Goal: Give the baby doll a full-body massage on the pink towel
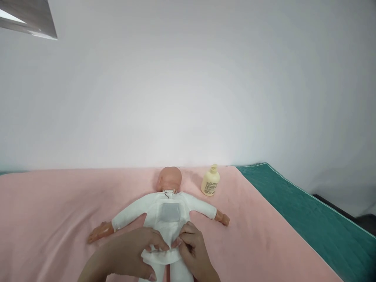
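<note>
A baby doll (185,201) lies on the pink sheet with the back of its head away from me and its arms spread. Its soft body is white cloth, with a grey rectangular panel (170,212) on the back. My left hand (132,248) rests at the doll's lower back, fingertips bent onto the white fabric and the thumb apart from them. Across from it, my right hand (194,248) is closed in a pinch on the white fabric (164,256) around the doll's waist. The fingertips of both hands are close together. The doll's feet are out of view.
A pale yellow pump bottle (210,182) stands right of the doll's head. The pink sheet (249,243) covers a green mattress (308,211) that shows at the right. A plain wall (188,86) rises behind. Something dark (337,205) sits beyond the mattress edge.
</note>
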